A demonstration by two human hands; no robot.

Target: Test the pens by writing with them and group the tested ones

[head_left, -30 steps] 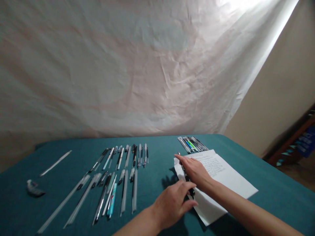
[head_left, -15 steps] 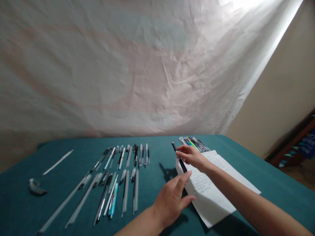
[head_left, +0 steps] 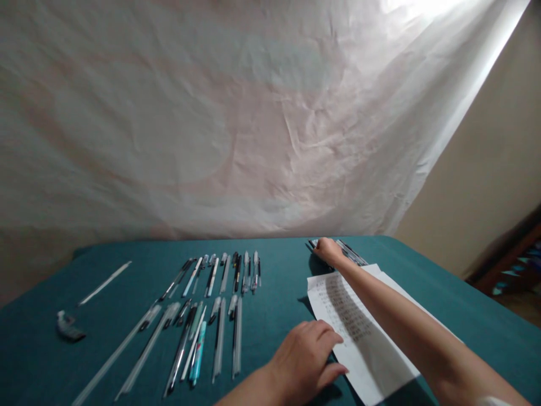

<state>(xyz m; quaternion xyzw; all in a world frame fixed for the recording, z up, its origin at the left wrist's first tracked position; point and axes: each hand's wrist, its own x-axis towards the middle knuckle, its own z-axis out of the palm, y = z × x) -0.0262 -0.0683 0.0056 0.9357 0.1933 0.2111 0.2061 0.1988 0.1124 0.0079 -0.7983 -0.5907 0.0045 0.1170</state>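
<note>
My right hand (head_left: 328,251) is closed around a black pen (head_left: 311,243) at the far right of the table. Only the pen's dark end shows past the fingers. The hand is over a bunch of pens (head_left: 353,254) lying side by side, and hides part of them. Close to me, my left hand (head_left: 306,356) has thumb and fingers apart, with nothing in its grasp. Its fingertips are by the left edge of a sheet of paper (head_left: 372,361) covered partly in handwriting. My right forearm crosses above the paper.
Two rows of pens and pen parts lie on the left of the green-covered table (head_left: 279,304), among them a turquoise pen (head_left: 198,355). Farther left are a thin white stick (head_left: 105,283) and a crumpled clear-and-dark piece (head_left: 70,327). Behind hangs a pale cloth (head_left: 253,124).
My right hand has carried the black pen away from above the paper's left edge to the pens at the back. The left hand has come off the pen and stays near the paper.
</note>
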